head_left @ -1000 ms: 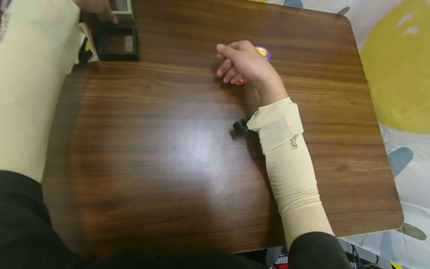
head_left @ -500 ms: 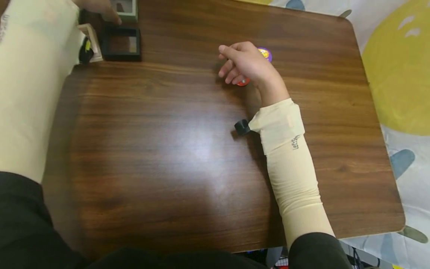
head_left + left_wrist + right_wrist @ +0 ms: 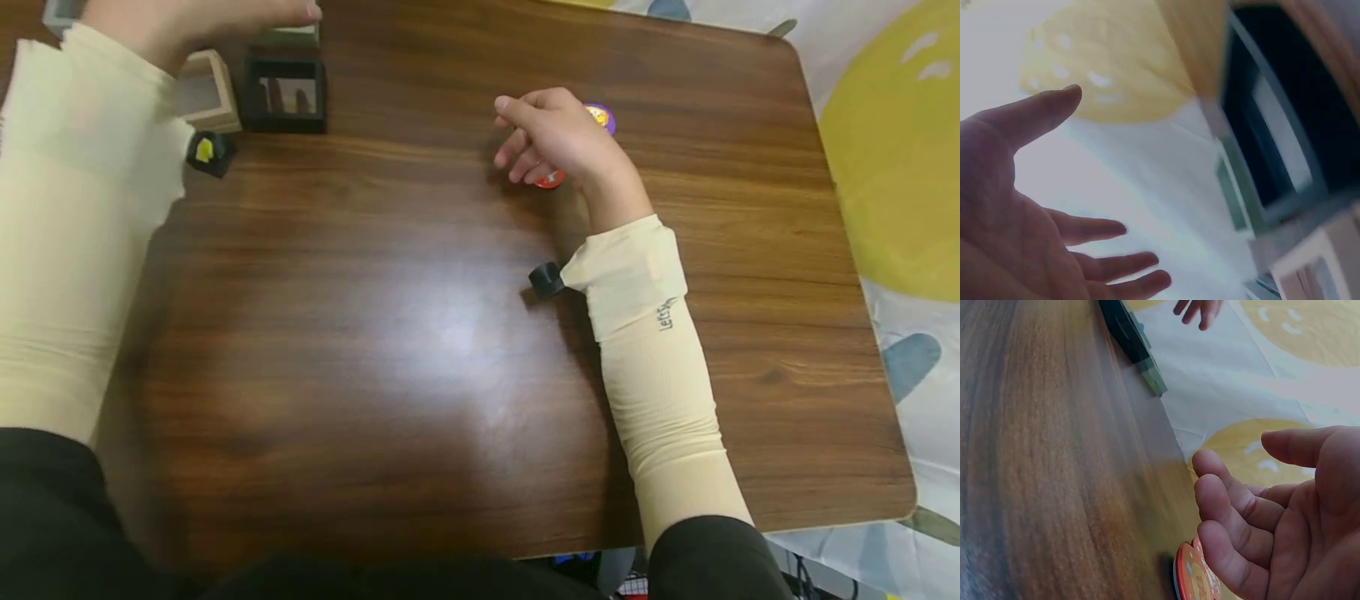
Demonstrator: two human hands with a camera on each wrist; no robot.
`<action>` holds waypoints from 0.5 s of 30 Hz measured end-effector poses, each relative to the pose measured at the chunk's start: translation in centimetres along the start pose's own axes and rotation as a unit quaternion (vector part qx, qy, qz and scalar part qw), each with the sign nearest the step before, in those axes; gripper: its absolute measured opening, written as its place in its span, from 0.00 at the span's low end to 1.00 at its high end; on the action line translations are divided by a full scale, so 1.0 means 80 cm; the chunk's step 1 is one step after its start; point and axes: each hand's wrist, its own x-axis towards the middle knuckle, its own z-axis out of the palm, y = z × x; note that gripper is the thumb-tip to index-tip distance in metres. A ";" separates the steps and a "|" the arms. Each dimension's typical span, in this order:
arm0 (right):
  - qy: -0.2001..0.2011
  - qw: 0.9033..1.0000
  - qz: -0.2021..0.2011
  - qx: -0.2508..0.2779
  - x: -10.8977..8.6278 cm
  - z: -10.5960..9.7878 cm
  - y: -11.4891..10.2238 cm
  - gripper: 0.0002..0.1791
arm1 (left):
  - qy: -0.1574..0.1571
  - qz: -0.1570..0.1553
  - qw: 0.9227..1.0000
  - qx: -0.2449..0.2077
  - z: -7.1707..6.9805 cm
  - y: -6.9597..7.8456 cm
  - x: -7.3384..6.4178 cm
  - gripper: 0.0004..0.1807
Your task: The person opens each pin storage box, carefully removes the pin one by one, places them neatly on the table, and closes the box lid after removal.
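Note:
At the far left, my left hand point(image 3: 187, 25) is over a group of small box frames, fingers stretched out and nothing in its grasp. The left wrist view shows this hand point(image 3: 1029, 237) with thumb and fingers spread. Below it stand a black frame point(image 3: 283, 123), a light wooden frame point(image 3: 225, 93) and a green frame point(image 3: 288, 37), partly hidden by the hand. My right hand point(image 3: 558, 137) holds nothing, its fingers loosely bent. Beside and partly under it lie a red round badge point(image 3: 552, 179) and a purple round badge point(image 3: 609, 121).
A grey frame point(image 3: 56, 15) shows at the upper left corner. The brown wooden table point(image 3: 420, 375) extends toward my body. Patterned cloth point(image 3: 900, 275) hangs beyond its right edge. Small black cameras point(image 3: 546, 281) stick out from both sleeves.
My left hand has come up off the frames and pulled back, so more of the wooden frame shows. My right hand keeps its place. The head view has shifted slightly.

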 end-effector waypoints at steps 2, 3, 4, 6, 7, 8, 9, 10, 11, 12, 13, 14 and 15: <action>0.001 1.000 0.004 -0.001 0.000 -0.003 0.000 0.18 | 0.010 -0.003 1.000 -0.007 0.000 0.014 -0.016 0.33; 0.002 1.000 0.006 -0.001 0.000 -0.005 0.000 0.18 | 0.009 -0.009 1.000 -0.012 -0.001 0.019 -0.023 0.33; 0.004 1.000 0.006 -0.002 0.000 -0.007 0.000 0.18 | 0.007 -0.018 1.000 -0.025 -0.001 0.037 -0.046 0.34; 0.006 1.000 0.011 -0.003 -0.001 -0.010 0.001 0.18 | 0.006 -0.013 0.999 -0.031 0.002 0.044 -0.058 0.37; 0.007 1.000 0.013 -0.003 -0.001 -0.012 0.001 0.19 | 0.002 -0.007 1.000 -0.026 0.004 0.048 -0.063 0.38; 0.008 1.000 0.012 -0.006 -0.002 -0.013 0.002 0.20 | -0.005 0.002 1.000 -0.017 0.006 0.051 -0.066 0.40; 0.008 1.000 0.013 -0.006 -0.002 -0.014 0.002 0.20 | -0.012 0.013 1.000 -0.008 0.007 0.053 -0.067 0.42; 0.009 1.000 0.014 -0.006 -0.003 -0.015 0.002 0.21 | -0.015 0.030 0.999 0.000 0.009 0.054 -0.068 0.43; 0.010 1.000 0.015 -0.005 -0.004 -0.016 0.002 0.21 | -0.016 0.041 0.999 0.003 0.009 0.056 -0.068 0.44; 0.012 1.000 0.014 -0.005 -0.004 -0.017 0.002 0.21 | -0.015 0.042 0.999 0.003 0.009 0.059 -0.069 0.44; 0.014 1.000 0.014 -0.004 -0.005 -0.018 0.002 0.21 | -0.010 0.038 0.999 -0.001 0.009 0.062 -0.069 0.43; 0.015 1.000 0.012 -0.004 -0.005 -0.019 0.002 0.21 | -0.006 0.030 0.999 -0.008 0.007 0.064 -0.068 0.40; 0.017 1.000 0.011 -0.004 -0.005 -0.020 0.001 0.20 | 0.001 0.023 1.000 -0.019 0.005 0.066 -0.067 0.38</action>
